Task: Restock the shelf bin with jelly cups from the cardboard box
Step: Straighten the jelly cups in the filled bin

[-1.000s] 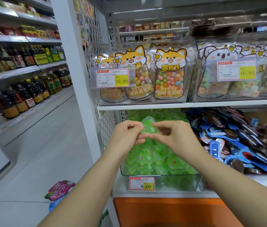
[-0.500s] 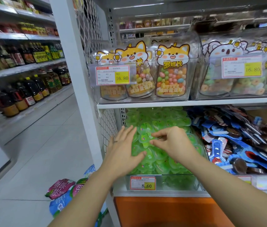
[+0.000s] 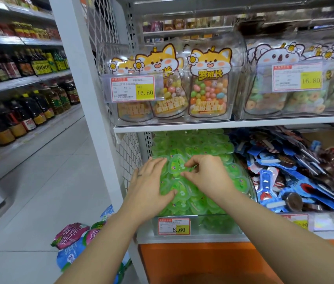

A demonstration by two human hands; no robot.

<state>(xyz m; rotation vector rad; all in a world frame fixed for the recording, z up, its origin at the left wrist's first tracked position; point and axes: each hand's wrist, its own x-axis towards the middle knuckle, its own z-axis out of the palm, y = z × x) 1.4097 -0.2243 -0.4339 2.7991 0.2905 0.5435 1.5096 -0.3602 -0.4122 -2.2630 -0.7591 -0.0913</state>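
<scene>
Now my left hand (image 3: pixel 151 186) lies flat on jelly cups (image 3: pixel 203 144) heaped above the shelf bin's (image 3: pixel 215 224) rim. My right hand (image 3: pixel 210 178) pinches one.

Reading 8.60: lower tag (image 3: pixel 174 226), fronting jelly bin (image 3: pixel 219 224). Reading 16.80: left tag (image 3: pixel 133 89), hanging on left bin (image 3: pixel 108 58). Repeating 16.80: right tag (image 3: pixel 297 77), on right bin (image 3: pixel 264 115). Reading 罗班长: fox pouch (image 3: pixel 210 93). Blurring past reading: smaller print on all tags.
</scene>
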